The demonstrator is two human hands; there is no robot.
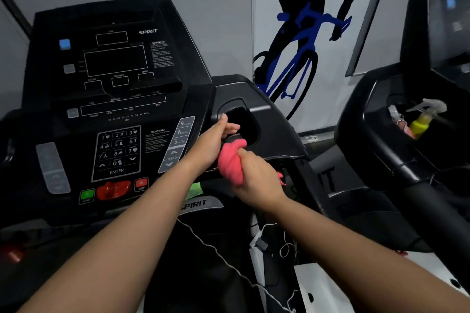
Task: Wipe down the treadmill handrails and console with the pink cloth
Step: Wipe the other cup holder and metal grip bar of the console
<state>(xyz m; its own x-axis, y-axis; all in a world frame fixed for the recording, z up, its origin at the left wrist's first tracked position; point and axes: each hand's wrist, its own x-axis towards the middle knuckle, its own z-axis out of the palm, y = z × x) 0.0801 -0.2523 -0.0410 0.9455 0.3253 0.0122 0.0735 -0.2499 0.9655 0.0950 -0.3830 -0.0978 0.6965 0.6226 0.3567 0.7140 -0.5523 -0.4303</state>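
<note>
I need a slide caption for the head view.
Right hand wraps crumpled pink cloth around black treadmill handrail; left hand grips it above.

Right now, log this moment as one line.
step: wiping handrail | left hand: grips its end | right hand: grips pink cloth wrapped on it | spray bottle: in next machine's holder

The black treadmill console has a number pad with keys 0 to 9. Under the pad sit a green start button, a red safety key and a red stop button. On the console's right side is 1 deep pocket, dark inside. Just below it, a pink cloth is wrapped round a short black grip bar. A 2nd treadmill stands to the right. Its pocket holds a tilted spray bottle with yellow liquid.
</note>
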